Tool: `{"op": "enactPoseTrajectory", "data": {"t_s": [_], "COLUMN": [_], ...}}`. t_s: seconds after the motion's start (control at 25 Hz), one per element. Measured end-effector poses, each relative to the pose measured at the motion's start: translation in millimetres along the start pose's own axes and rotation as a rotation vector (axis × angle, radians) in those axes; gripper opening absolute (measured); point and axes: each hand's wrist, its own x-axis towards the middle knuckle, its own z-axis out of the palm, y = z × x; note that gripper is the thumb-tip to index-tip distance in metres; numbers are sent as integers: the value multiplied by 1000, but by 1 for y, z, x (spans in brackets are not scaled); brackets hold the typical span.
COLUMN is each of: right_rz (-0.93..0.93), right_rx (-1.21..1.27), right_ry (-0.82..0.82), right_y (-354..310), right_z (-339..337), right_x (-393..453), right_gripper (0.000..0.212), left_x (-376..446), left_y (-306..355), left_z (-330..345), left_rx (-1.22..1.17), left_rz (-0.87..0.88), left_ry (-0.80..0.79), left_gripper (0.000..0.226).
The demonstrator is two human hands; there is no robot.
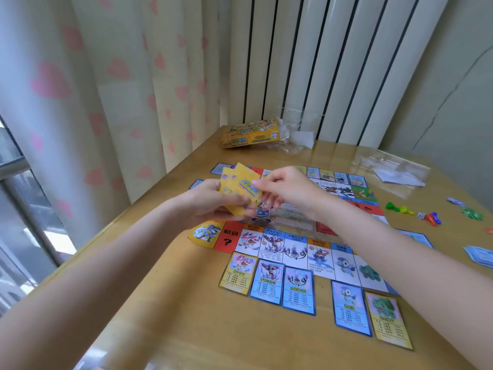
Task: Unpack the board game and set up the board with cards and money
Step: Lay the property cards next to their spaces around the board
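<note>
The game board lies flat on the wooden table. Above its left part my left hand grips a fanned stack of yellow-backed cards. My right hand pinches the top card of that stack at its right edge. Several property cards lie face up in a row along the board's near edge, two more further right. Paper money lies at the right edge of the table.
The yellow game box and clear wrappers lie at the table's far edge. A clear plastic bag sits at the far right. Coloured pawns and a die lie right of the board. Curtains hang left.
</note>
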Motion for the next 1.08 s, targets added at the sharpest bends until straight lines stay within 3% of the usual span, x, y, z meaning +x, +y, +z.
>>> {"op": "enactPoseTrajectory", "data": {"t_s": [0.12,0.28,0.36,0.44,0.48,0.6,0.72,0.88,1.08], "right_rz": [-63,-20,-83,-302,-434,-691,-642,-403,-229], "right_rx": [-7,50,-8,-132,-222,-558,-541,-186,-8], "right_ry": [28,-15,156,461,512,269,116,268,106], "right_y": [2,3,3,4,4,17,26,18,12], "right_z": [-8,-22,-28,-31,-30,-15,-11,-24,-21], "right_x": [0,-3,-2,-3,-3,-4,-4,-1,2], "right_gripper": [14,8,11,2,4,7,11,9,17], "left_x": [-1,-3,-2,0,2,7,11,12,15], "left_y": [2,7,9,10,10,12,11,11,10], "left_z": [8,6,4,6,8,16,15,10,11], "left_rx": [-143,-301,-309,-297,-309,-378,-291,-232,-187], "left_rz": [-52,-79,-88,-130,-139,-58,12,-4,-4], "left_ry": [-101,-67,-44,-28,-17,34,92,112,84], "left_gripper": [20,25,28,28,28,17,7,13,16]}}
